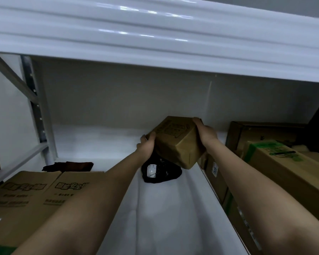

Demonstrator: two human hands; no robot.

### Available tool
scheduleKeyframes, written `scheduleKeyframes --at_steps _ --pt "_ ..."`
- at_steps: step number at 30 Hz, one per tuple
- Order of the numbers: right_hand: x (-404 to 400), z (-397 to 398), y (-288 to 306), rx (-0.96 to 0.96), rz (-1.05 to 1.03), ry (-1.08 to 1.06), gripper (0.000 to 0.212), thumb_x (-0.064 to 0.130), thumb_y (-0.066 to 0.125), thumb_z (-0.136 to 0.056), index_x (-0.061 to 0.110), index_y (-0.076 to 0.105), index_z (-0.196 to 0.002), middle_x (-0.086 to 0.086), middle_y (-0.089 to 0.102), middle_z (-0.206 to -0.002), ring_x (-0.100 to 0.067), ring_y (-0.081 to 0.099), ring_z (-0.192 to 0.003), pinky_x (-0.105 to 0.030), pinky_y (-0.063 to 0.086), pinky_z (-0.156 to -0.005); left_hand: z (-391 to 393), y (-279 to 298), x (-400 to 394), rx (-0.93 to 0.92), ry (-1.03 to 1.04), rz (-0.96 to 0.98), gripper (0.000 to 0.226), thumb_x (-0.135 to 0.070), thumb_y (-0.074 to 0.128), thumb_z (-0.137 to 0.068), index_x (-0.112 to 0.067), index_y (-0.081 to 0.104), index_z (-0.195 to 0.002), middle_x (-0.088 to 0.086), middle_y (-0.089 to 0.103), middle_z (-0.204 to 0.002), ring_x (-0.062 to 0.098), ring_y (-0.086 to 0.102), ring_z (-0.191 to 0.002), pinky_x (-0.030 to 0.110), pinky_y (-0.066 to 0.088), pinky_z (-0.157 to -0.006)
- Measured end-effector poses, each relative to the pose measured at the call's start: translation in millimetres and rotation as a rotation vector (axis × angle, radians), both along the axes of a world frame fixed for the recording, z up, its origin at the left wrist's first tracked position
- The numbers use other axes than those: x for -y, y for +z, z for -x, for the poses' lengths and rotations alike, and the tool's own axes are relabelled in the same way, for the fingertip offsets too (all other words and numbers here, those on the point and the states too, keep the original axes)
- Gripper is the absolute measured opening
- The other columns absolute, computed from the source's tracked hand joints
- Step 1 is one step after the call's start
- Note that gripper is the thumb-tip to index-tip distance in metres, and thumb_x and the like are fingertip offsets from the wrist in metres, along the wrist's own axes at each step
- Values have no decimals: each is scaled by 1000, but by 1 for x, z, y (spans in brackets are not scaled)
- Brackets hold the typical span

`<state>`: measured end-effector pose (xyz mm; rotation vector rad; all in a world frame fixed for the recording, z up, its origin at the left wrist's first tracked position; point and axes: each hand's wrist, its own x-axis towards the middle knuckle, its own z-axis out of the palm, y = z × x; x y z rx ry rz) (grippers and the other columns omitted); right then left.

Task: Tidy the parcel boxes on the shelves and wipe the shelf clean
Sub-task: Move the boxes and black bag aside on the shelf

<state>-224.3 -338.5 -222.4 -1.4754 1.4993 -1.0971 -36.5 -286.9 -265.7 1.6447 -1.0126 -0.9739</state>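
A: Nearest?
B: Two printed cardboard boxes (26, 197) side by side at left; stacked cartons (276, 162) at right, one green-taped. White shelf (164, 218) between.
A: Further in?
B: One glossy black bag (160, 172), one dark cloth (68, 166).
A: Hands?
B: Left hand (146, 144) and right hand (205, 132) curl round one taped brown box (177, 144), tilted, lifted above the bag.

We face a plain grey back wall (136, 96) in dim light. Above us runs a glossy white beam (155, 34); a grey perforated upright (35, 107) stands left.
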Motion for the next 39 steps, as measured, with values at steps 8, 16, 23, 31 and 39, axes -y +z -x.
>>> scheduleKeyframes --at_steps 8,16,23,31,39 --pt "-15 -40 7 2 -11 137 87 79 38 -80 15 48 -138 -8 54 -135 -28 53 -118 -39 39 -104 -34 6 -19 -269 89 17 70 -63 38 -91 -24 18 -146 4 44 -119 34 61 -108 41 54 -88" --pt "-45 -99 10 -126 81 262 77 83 19 -81 23 60 -107 -2 58 -104 -20 54 -91 -34 41 -90 -81 5 -48 -446 138 71 67 -50 70 -76 -24 45 -133 9 51 -126 27 60 -97 36 59 -58" --pt "-65 -132 -5 75 26 329 76 74 20 -89 18 69 -102 -4 66 -103 -21 61 -98 -38 46 -96 -120 -26 -48 -566 198 45 109 -69 80 -45 -27 43 -139 10 62 -123 32 68 -96 45 56 -70" --pt "-75 -139 -33 445 -286 509 44 43 53 -93 17 57 -129 -2 59 -127 -14 59 -100 -29 46 -85 -123 -31 -81 -691 67 107 57 -57 37 -93 -13 71 -95 13 71 -100 29 69 -78 39 57 -70" --pt "-76 -139 -62 412 -622 638 109 93 59 -42 22 64 -125 -13 61 -130 -37 57 -119 -53 46 -93 -125 -43 -88 -494 11 30 57 -59 37 -94 -13 69 -99 15 70 -102 30 65 -91 37 52 -82"
